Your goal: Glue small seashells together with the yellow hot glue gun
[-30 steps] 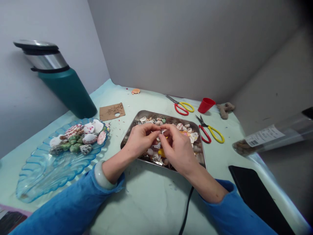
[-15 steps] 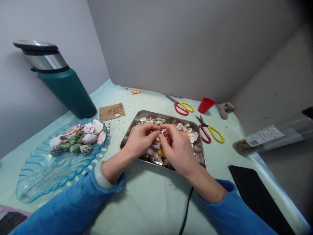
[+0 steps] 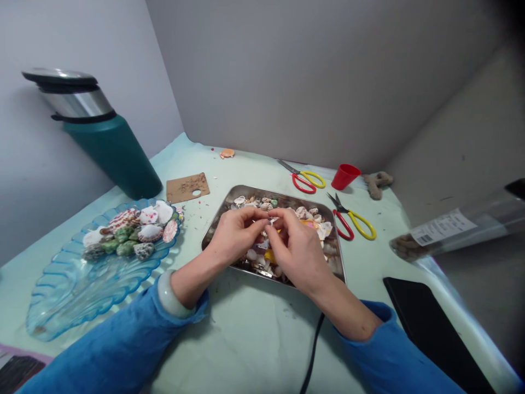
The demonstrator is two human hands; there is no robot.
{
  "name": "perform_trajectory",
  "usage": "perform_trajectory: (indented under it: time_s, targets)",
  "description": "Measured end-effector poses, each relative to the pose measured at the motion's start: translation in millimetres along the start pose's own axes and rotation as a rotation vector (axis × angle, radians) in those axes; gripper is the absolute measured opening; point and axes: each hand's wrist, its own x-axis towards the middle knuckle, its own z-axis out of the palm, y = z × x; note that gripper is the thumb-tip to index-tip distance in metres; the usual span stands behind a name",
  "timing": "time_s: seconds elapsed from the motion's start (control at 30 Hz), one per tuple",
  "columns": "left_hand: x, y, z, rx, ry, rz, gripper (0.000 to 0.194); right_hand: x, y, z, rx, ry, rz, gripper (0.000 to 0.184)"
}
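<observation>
Hands: left hand (image 3: pixel 233 235) and right hand (image 3: pixel 299 249) curled, fingertips close together; whether they pinch anything, I can't tell.
Fingerwork: seemingly delicate handling; next move calls for steady, light fingers.
Tray (image 3: pixel 214 227): shallow, rectangular, silvery metal, beneath them, holding white-and-brown shells (image 3: pixel 302 212).

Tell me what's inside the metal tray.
Shells lie in the metal tray, with a green piece and a yellow piece among them. The left hand and right hand hide part of its middle; what lies beneath can't be seen.
</observation>
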Motion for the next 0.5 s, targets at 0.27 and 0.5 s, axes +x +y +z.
perform_trajectory:
  time_s: [0.27,0.5]
  targets:
    - [-1.4,0.4,-1.7,0.03,-0.014,0.009,0.018,0.3,0.3,0.0,-0.013,-0.012,0.0,0.022]
    - [0.4,-1.1,-2.2,0.079,-0.011,0.021,0.019,-0.5,0.8,-0.2,-0.051,-0.017,-0.008,0.022]
